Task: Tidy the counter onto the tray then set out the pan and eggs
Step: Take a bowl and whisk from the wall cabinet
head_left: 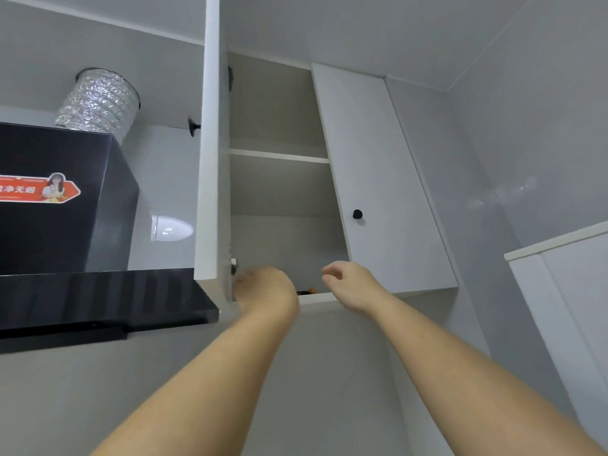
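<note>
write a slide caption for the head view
Both hands reach into an open wall cabinet beside the black range hood.

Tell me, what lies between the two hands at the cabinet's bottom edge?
In the head view, between left hand and right hand, a dark and orange thing peeks out.

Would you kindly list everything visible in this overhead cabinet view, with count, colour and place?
Open white cabinet door: one, white, swung out edge-on at centre left.
Closed white cabinet door: one, white with a black round knob, right of the opening.
Inner cabinet shelf: one, pale, across the opening; nothing visible on it.
Small dark and orange object: one, barely showing at the cabinet's bottom edge between the hands; cannot tell what it is.
Black range hood: one, black with a red sticker, left.
Silver foil duct: one, silver, above the hood.
Left hand: one, reaching into the cabinet bottom, fingers hidden.
Right hand: one, at the cabinet's lower edge, fingers loosely curled, holding nothing.
</note>
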A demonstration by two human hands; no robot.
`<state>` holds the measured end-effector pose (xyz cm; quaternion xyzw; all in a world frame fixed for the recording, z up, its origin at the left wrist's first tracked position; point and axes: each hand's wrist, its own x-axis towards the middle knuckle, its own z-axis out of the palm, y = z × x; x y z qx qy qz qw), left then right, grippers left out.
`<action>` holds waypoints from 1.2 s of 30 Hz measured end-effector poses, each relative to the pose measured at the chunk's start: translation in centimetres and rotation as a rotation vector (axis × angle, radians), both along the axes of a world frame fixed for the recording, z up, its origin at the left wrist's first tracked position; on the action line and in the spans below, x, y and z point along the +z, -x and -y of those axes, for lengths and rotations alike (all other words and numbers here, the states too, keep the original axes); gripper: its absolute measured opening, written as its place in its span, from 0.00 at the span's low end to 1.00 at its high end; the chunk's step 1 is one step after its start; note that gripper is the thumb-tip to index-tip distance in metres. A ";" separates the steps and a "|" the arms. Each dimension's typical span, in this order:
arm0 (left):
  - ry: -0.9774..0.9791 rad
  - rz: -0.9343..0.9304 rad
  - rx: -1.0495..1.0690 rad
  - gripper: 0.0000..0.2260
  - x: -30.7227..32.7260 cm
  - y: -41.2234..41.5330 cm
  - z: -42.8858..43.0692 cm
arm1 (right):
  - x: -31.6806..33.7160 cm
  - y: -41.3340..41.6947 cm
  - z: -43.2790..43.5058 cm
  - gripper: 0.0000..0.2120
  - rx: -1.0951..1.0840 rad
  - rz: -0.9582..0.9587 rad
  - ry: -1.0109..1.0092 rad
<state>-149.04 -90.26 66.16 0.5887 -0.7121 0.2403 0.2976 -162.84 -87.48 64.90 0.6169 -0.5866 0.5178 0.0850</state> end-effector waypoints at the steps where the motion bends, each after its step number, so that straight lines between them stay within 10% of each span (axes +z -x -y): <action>1: -0.007 -0.119 -0.062 0.16 0.3 0.4 1.4 | 0.6 0.5 1.0 0.17 0.019 0.006 0.035; 12: -0.134 -0.545 -0.203 0.28 4.6 4.3 16.3 | 7.0 3.5 16.4 0.21 0.117 -0.058 -0.093; 25: -0.235 -0.336 -0.094 0.17 7.0 5.3 21.3 | 9.2 3.5 23.7 0.17 0.164 -0.288 -0.361; 36: -0.389 -1.387 -0.895 0.11 6.9 5.5 19.4 | 10.2 6.4 22.5 0.10 0.254 -0.189 0.089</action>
